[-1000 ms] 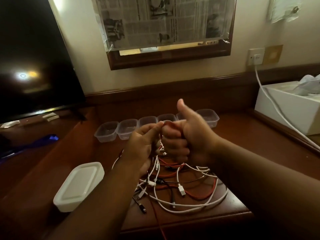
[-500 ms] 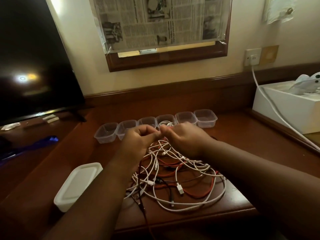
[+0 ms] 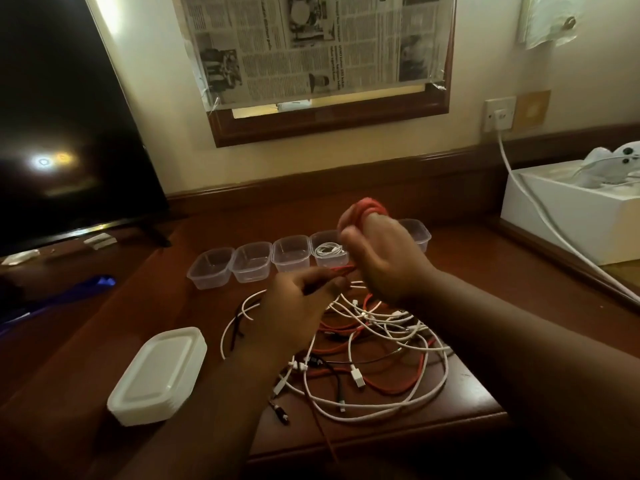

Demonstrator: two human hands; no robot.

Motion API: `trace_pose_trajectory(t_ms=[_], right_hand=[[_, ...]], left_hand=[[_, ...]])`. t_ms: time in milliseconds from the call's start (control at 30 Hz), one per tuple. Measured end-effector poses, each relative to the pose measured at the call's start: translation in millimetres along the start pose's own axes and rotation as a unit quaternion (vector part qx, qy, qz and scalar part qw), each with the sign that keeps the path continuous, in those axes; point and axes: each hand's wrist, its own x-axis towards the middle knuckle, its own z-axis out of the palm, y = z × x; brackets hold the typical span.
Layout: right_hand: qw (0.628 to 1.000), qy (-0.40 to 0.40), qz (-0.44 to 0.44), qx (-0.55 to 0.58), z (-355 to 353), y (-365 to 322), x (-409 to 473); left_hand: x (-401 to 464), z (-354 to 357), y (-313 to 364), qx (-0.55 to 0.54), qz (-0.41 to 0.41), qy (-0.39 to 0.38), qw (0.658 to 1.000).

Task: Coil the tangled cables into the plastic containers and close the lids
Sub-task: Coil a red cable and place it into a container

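A tangle of white, red and black cables [image 3: 367,355] lies on the wooden desk in front of me. My right hand [image 3: 384,258] is raised above it with a red cable coil [image 3: 370,206] wound round its fingers. My left hand [image 3: 298,306] pinches the loose run of that red cable just left of the right hand. A row of clear plastic containers [image 3: 252,261] stands behind the tangle. One container [image 3: 327,252] holds a coiled white cable. The right hand hides part of the row.
A stack of white lids [image 3: 159,375] sits at the front left of the desk. A black TV screen [image 3: 62,126] stands at the left. A white box [image 3: 571,209] sits at the right, and a white power cord [image 3: 540,216] runs down past it from a wall socket.
Both hands were low over the tangle half a second ago. Now my right hand has lifted with red cable wound on it, and my left hand has moved lower left along the cable.
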Motion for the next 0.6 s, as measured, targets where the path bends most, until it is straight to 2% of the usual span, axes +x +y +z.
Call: trace_pose_trajectory(t_ms=[33, 67, 100, 133, 167, 200, 267, 300, 367, 400, 433, 467, 500, 567, 600], right_hand=[[0.988, -0.037, -0.044, -0.147, 0.7, 3.8, -3.7], [0.971, -0.067, -0.060, -0.224, 2.4, 5.5, -7.1], [0.967, -0.082, -0.056, -0.233, 4.8, 5.7, -10.4], [0.980, -0.098, -0.016, -0.175, 6.4, -1.9, -12.9], [0.989, -0.122, 0.051, -0.058, 7.0, -9.8, -13.1], [0.975, -0.160, 0.131, 0.085, 5.1, -17.0, -11.5], [0.876, -0.222, 0.245, 0.351, -2.2, -29.8, -8.1], [0.814, -0.226, 0.254, 0.470, -7.0, -35.4, -7.2], [0.699, -0.175, 0.217, 0.659, -15.2, -42.3, -3.2], [0.667, -0.138, 0.188, 0.708, -17.7, -43.3, -0.4], [0.671, -0.099, 0.156, 0.718, -19.8, -41.7, 2.3], [0.713, -0.059, 0.130, 0.687, -20.5, -38.9, 5.7], [0.778, -0.025, 0.109, 0.618, -20.4, -33.9, 8.4], [0.911, 0.015, 0.080, 0.405, -18.2, -25.8, 7.4], [0.958, 0.019, 0.066, 0.277, -16.4, -22.1, 4.4]], left_hand=[[2.1, -6.9, 1.8, 0.006, 0.020, 0.011, 1.000], [5.6, -13.1, 4.1, 0.017, 0.042, 0.029, 0.999], [9.1, -18.7, 7.2, 0.021, 0.055, 0.046, 0.997], [12.8, -23.3, 10.0, 0.007, 0.056, 0.057, 0.997], [15.1, -25.7, 12.5, -0.029, 0.044, 0.055, 0.997], [16.8, -26.6, 12.3, -0.088, 0.018, 0.044, 0.995], [18.6, -22.5, 10.9, -0.244, -0.054, 0.015, 0.968], [19.2, -17.8, 9.1, -0.297, -0.086, 0.015, 0.951], [15.9, -5.0, 6.7, -0.333, -0.119, 0.020, 0.935], [11.0, 2.4, 7.3, -0.327, -0.128, 0.013, 0.936], [5.6, 8.9, 8.7, -0.305, -0.130, 0.001, 0.944], [1.9, 13.4, 8.0, -0.262, -0.120, -0.013, 0.957], [-2.4, 15.7, 10.3, -0.206, -0.101, -0.027, 0.973], [-4.4, 12.2, 14.4, -0.087, -0.055, -0.018, 0.995], [-2.7, 7.7, 15.8, -0.057, -0.029, -0.009, 0.998]])
